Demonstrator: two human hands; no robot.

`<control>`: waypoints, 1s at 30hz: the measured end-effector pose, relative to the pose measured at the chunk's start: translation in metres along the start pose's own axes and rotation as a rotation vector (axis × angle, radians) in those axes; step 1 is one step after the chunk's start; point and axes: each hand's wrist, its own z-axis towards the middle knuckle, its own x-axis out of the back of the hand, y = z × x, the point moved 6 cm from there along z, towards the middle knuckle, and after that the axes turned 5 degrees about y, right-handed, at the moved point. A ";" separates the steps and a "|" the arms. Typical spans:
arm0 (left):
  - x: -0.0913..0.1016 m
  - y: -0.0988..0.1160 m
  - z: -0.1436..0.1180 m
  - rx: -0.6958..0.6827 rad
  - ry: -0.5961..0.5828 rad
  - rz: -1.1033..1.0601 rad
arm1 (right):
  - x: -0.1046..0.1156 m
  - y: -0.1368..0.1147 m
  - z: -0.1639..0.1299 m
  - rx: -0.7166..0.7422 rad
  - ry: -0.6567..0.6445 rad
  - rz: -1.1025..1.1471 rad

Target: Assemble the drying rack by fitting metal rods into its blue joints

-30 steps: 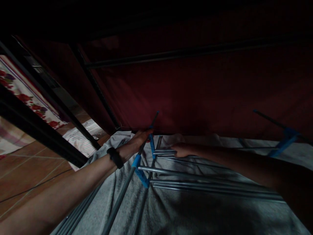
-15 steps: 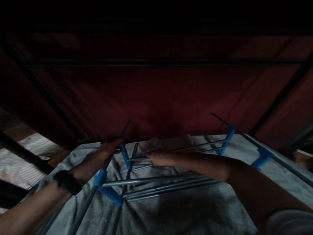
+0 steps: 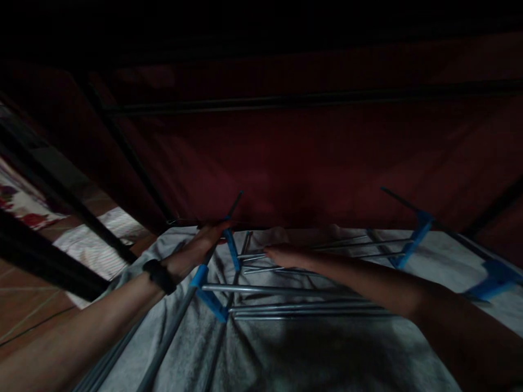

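While the light is very dim, we can make out our left hand (image 3: 196, 247) lying along the left side rail (image 3: 180, 310) of a metal drying rack (image 3: 302, 291), fingers laid against the tube just above a blue plastic connector (image 3: 199, 276); whether they wrap it we cannot tell. Our right hand (image 3: 281, 256) reaches flat over the rack's horizontal rods (image 3: 286, 289) near its far end, fingertips at the thin rods there, and its grip is too dark to judge. A black band (image 3: 159, 275) sits on the left wrist. Beneath the rack lies a grey towel (image 3: 286, 354), spread across the surface. Behind it hangs dark red fabric (image 3: 310, 158) crossed by black frame bars (image 3: 286, 100). More blue connectors (image 3: 411, 239) mark the rack's right rail.
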 end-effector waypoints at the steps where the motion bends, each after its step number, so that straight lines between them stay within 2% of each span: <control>1: 0.000 0.001 -0.002 -0.010 -0.001 0.010 | -0.002 0.000 0.000 0.004 0.001 -0.005; 6: -0.004 0.006 -0.007 0.023 0.010 0.030 | -0.004 0.000 0.003 -0.002 -0.008 -0.030; 12: -0.011 0.004 -0.011 0.128 -0.003 -0.088 | 0.010 -0.003 -0.001 0.002 0.042 -0.065; 20: -0.009 0.004 -0.010 0.183 0.040 -0.097 | 0.011 0.002 0.001 -0.004 0.041 -0.016; 24: -0.009 0.004 -0.009 0.199 0.042 -0.080 | 0.024 0.001 -0.003 -0.060 0.082 -0.011; 30: -0.005 0.001 0.002 0.211 0.028 -0.096 | 0.045 -0.007 -0.009 -0.039 0.085 -0.009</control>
